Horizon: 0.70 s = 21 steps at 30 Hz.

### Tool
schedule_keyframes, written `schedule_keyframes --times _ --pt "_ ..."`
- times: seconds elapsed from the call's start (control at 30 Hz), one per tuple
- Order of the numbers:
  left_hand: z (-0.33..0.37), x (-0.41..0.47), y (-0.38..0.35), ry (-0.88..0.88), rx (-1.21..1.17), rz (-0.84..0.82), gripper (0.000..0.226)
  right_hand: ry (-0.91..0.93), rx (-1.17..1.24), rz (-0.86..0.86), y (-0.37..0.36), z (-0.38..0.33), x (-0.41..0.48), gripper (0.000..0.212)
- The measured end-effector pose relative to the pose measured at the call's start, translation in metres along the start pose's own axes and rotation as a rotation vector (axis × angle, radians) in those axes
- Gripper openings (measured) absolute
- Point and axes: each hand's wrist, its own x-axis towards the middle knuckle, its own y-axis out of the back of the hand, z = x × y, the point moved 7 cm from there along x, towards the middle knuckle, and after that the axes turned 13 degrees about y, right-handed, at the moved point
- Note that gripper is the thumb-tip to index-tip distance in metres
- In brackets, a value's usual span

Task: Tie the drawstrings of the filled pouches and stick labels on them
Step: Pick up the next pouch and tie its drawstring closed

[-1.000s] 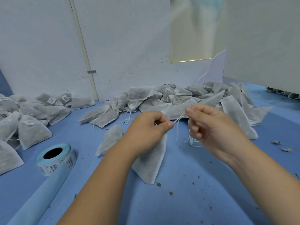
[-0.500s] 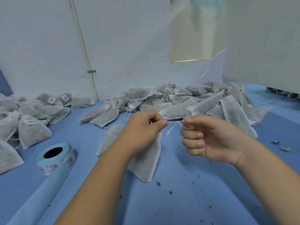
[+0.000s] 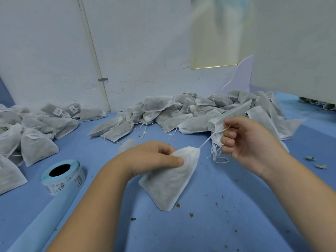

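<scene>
- A filled pouch is held to the right of the label roll, its lower corner down on the blue desk.
- Its long axis is tilted, with the gathered neck pointing up and to the right.
- The neck end is pinched by the left hand. The taut drawstring is gripped in the curled right hand, the hands well apart.
- More pouches are heaped beyond the roll.

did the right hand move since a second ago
Yes. The right hand has shifted right, farther from the label roll, which has stayed put. This draws the drawstring taut from the pouch held by the left hand.
</scene>
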Motion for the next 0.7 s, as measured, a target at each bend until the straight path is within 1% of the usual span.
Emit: schedule_keyframes --times 0.07,0.1,0.2,0.3,0.4,0.47,0.53,0.63,0.7 --pt "0.000 0.004 -0.003 0.039 0.085 0.065 0.028 0.081 -0.044 0.008 -0.001 -0.005 -0.001 0.033" --pt "0.001 0.006 -0.004 0.048 0.109 0.117 0.027 0.132 -0.085 -0.001 -0.004 -0.008 -0.002 0.032" --pt "0.008 0.011 -0.003 0.029 0.082 0.269 0.030 0.257 -0.246 -0.073 -0.016 -0.011 -0.010 0.027" --pt "0.013 0.010 -0.001 -0.024 -0.087 0.346 0.032 0.436 -0.540 -0.194 -0.032 -0.014 -0.021 0.025" --pt "0.019 0.008 0.003 -0.067 -0.292 0.381 0.024 0.688 -0.914 -0.347 -0.051 -0.014 -0.032 0.017" --pt "0.022 0.006 0.002 -0.071 -0.331 0.377 0.021 0.806 -1.133 -0.420 -0.058 -0.009 -0.037 0.011" --pt "0.024 0.005 0.001 -0.068 -0.326 0.388 0.024 0.809 -1.208 -0.428 -0.057 -0.004 -0.036 0.009" --pt "0.022 0.004 0.005 -0.045 -0.402 0.407 0.023 0.798 -1.203 -0.399 -0.051 -0.004 -0.034 0.016" --pt "0.021 0.005 0.003 -0.025 -0.485 0.343 0.022 0.810 -1.206 -0.408 -0.050 -0.006 -0.035 0.021"
